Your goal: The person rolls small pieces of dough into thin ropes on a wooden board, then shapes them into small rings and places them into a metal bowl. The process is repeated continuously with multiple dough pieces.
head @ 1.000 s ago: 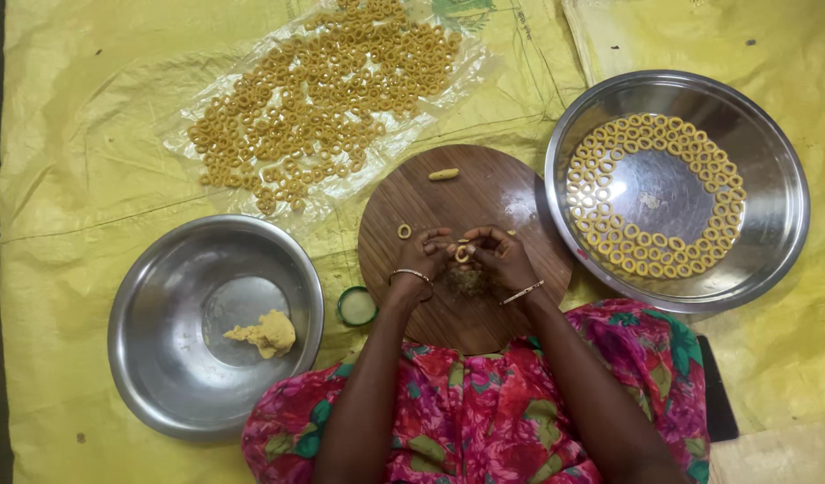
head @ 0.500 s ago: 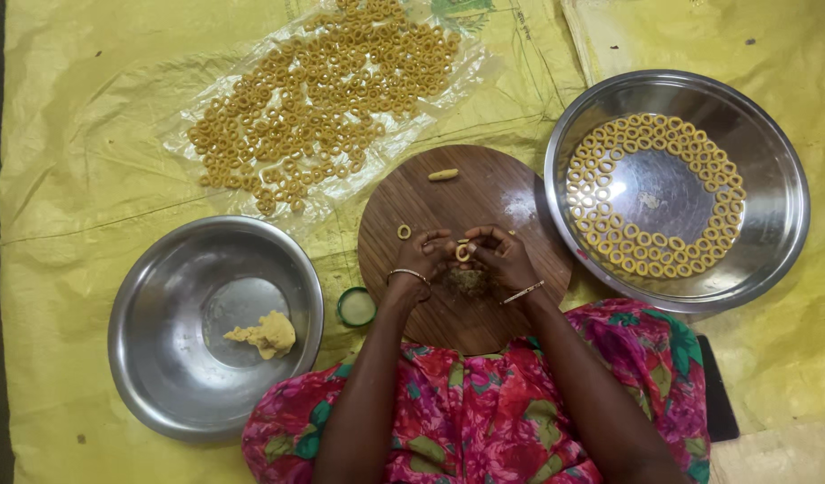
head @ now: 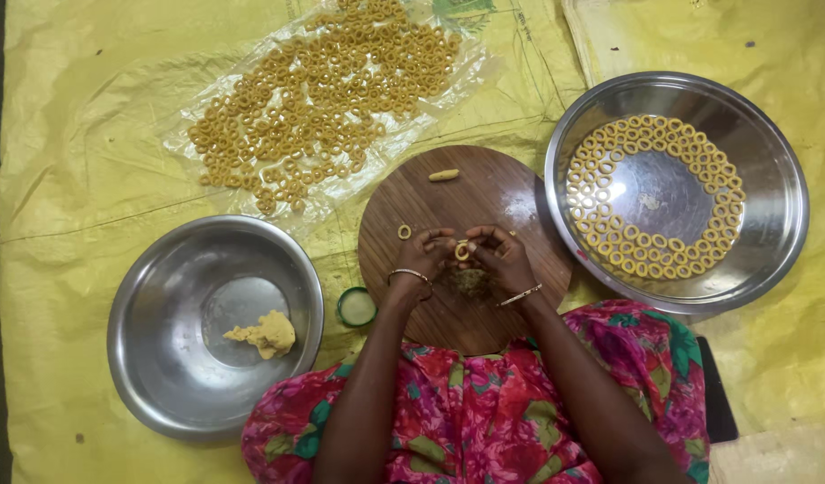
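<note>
Over the round wooden board (head: 511, 202), my left hand (head: 426, 258) and my right hand (head: 502, 255) meet, pinching a small yellow dough ring (head: 462, 252) between their fingertips. One finished ring (head: 403, 232) lies on the board left of my hands. A short dough stick (head: 444, 175) rests near the board's far edge. Each wrist wears a bangle.
A steel bowl (head: 162, 269) at the left holds a lump of yellow dough (head: 265, 332). A wide steel plate (head: 771, 197) at the right has rings laid around its floor. Many rings lie on a clear plastic sheet (head: 323, 90) at the back. A small green lid (head: 356, 307) sits beside the board.
Hands stay in the same place above the board; only the fingers have shifted slightly around the dough ring.
</note>
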